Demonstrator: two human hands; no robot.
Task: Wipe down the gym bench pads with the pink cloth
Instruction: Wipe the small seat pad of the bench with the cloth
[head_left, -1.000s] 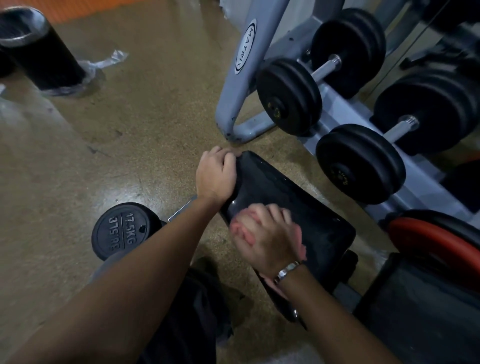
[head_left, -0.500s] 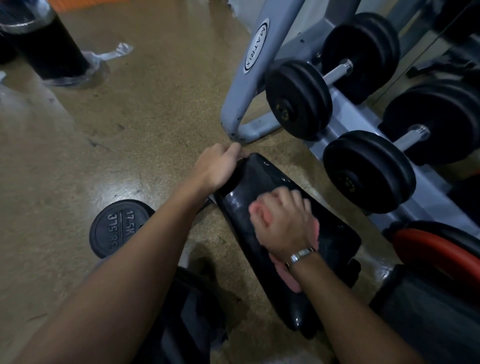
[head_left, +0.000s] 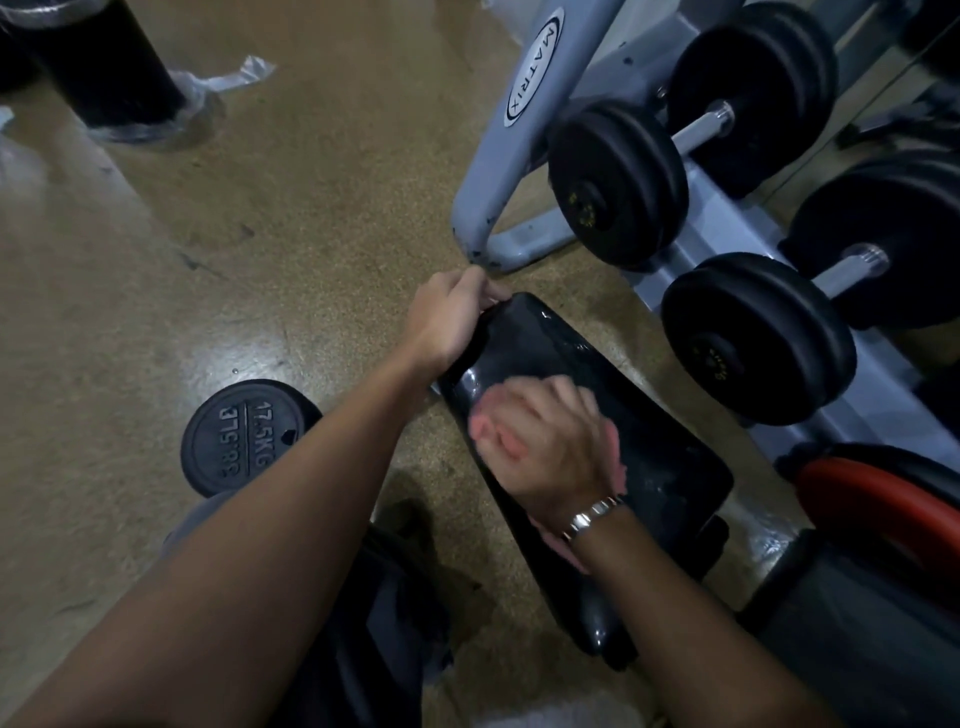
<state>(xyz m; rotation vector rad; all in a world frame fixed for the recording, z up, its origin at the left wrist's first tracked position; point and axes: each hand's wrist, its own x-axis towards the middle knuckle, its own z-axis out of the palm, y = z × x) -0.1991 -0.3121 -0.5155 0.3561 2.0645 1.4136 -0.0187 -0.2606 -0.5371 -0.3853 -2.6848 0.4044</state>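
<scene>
Nearest, the right hand (head_left: 550, 447), blurred, curls its fingers over the bunched soft pink cloth (head_left: 496, 441), pressing it against the middle of the glossy black vinyl bench pad (head_left: 670, 467) so the wipe bites. Farther out, the left hand (head_left: 447, 322) clamps the pad's far corner, likely to steady it against the push. Beyond stand round black dumbbells (head_left: 618, 182) on a grey steel rack (head_left: 524, 104).

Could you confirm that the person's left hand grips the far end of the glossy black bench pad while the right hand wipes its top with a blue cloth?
Not quite: the head view shows a pink cloth, not a blue one. The rest holds: the left hand grips the far end of the glossy black bench pad while the right hand wipes its top.
</scene>
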